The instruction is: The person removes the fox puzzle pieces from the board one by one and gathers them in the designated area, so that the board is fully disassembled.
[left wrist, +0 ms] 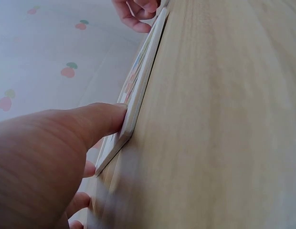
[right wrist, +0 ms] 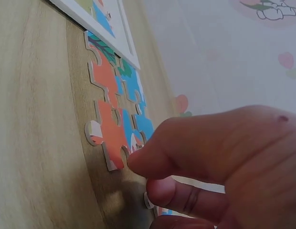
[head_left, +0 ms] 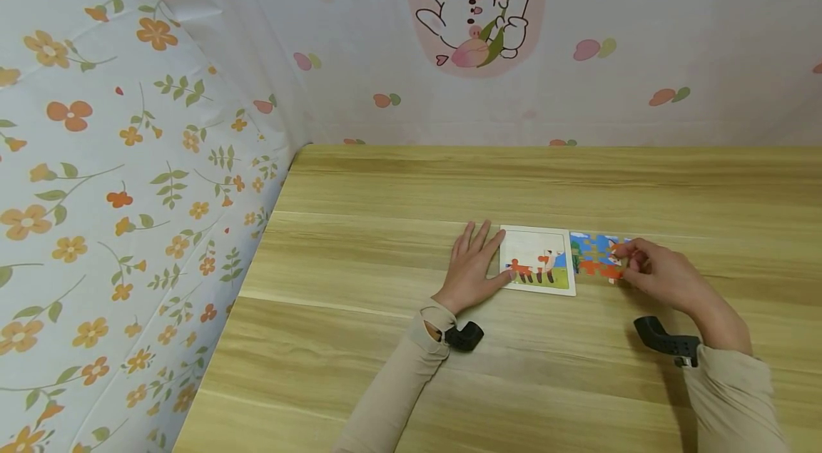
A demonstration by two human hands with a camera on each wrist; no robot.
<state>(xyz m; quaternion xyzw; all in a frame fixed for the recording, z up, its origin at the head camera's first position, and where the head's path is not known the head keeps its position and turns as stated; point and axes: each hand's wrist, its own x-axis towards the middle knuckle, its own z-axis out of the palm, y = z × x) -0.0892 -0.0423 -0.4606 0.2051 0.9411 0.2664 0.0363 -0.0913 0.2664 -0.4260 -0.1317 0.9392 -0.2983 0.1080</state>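
My left hand [head_left: 472, 267] lies spread at the left side of a white puzzle board [head_left: 571, 264], thumb on the near left corner and fingers straight along the left edge. Printed art showing orange legs and green grass [head_left: 559, 276] fills the board's lower part. To the right of the board, loose jigsaw pieces [right wrist: 110, 131] in blue, green and orange lie close together on the table. Over their right end is my right hand [head_left: 661, 271], thumb and forefinger bent toward each other by a fox-face piece [right wrist: 135, 141]. I cannot tell whether they pinch a piece.
The wooden table [head_left: 359, 260] ends at a white curtain [head_left: 347, 46] with a rabbit print at the back. A flowered cloth [head_left: 148, 175] hangs along the left. Black wrist mounts [head_left: 465, 336] stick out from both wrists.
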